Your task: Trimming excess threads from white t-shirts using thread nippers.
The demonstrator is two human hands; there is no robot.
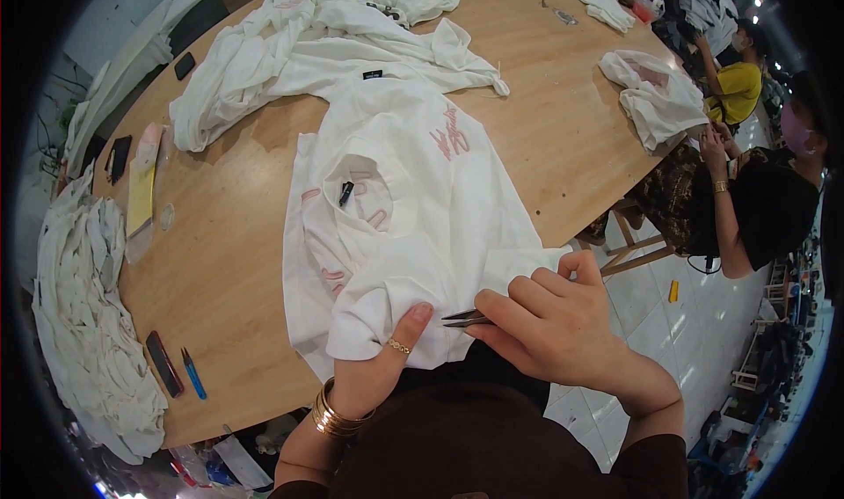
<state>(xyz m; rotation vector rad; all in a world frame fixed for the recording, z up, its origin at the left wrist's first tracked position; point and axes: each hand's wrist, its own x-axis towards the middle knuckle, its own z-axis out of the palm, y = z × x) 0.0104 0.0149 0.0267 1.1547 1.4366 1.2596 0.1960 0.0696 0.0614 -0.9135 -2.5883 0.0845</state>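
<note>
My left hand is closed around the lower part of a white shirt, its thumb on top of the bunched cloth and its other fingers hidden beneath. In my right hand is a pair of dark metal thread snips, their two pointed tips slightly apart, close to my left thumb and over the cloth. The shirt has pink marks around its collar opening and a small black label inside. Beneath it lies another white shirt with pink lettering on the chest.
White garments are heaped at the far side of the wooden table; another pile hangs over its left edge. A phone and a blue pointed tool lie at left. At right, a seated person handles a white garment.
</note>
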